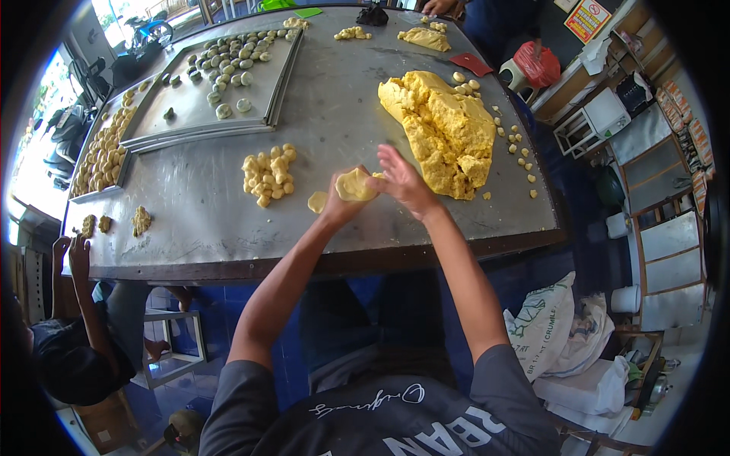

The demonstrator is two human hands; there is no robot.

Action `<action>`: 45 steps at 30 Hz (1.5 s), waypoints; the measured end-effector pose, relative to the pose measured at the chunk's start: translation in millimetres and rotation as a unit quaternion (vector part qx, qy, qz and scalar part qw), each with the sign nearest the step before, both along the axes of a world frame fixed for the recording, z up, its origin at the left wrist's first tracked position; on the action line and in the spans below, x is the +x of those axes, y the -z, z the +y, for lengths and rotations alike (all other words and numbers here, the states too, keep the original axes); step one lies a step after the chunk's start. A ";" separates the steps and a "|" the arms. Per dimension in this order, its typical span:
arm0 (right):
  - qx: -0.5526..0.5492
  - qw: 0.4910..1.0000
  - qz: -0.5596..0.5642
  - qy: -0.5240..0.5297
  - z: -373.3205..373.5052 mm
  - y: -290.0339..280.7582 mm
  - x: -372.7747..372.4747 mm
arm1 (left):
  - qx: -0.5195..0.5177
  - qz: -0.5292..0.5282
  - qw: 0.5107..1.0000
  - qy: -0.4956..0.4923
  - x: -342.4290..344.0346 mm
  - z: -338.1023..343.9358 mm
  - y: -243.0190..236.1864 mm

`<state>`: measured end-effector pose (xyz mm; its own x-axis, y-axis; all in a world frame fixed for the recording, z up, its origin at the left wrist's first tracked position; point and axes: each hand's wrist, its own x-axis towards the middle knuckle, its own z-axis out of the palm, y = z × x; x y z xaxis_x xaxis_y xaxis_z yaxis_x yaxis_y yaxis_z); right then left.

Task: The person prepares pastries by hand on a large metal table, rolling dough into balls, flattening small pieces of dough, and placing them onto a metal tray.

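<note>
A flattened round of pale yellow dough (pixel 353 183) rests in my left hand (pixel 334 207), which is curled under it at the middle of the steel table (pixel 304 235). My right hand (pixel 404 185) has its fingers stretched out, with the thumb at the round's right edge. Another flat dough piece (pixel 317 202) lies on the steel just left of my hands. Farther left is a pile of small dough balls (pixel 268 171). To the right sits a large, cracked mass of yellow dough (pixel 433 129), with small bits along its right side.
Stacked trays with greenish rounds (pixel 228 76) and a tray of pale balls (pixel 103 152) stand left. A red scraper (pixel 471 64) lies back right. A co-worker's hands (pixel 70 254) are at the left edge, another person (pixel 487 19) at the back. White sacks (pixel 547 319) stand right below.
</note>
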<state>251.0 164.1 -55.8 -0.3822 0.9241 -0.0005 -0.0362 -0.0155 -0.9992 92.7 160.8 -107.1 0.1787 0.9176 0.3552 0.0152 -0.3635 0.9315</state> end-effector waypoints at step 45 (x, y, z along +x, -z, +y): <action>0.102 0.971 -0.209 -0.063 -2.2 -12.6 -0.1 | -0.010 0.032 0.997 0.066 2.2 -0.7 4.3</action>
<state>250.9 161.9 -43.3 -0.4985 0.8669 -0.0012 0.3613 0.2066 -0.9093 94.9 160.1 -111.3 0.3197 0.8915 0.3210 0.0277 -0.3474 0.9373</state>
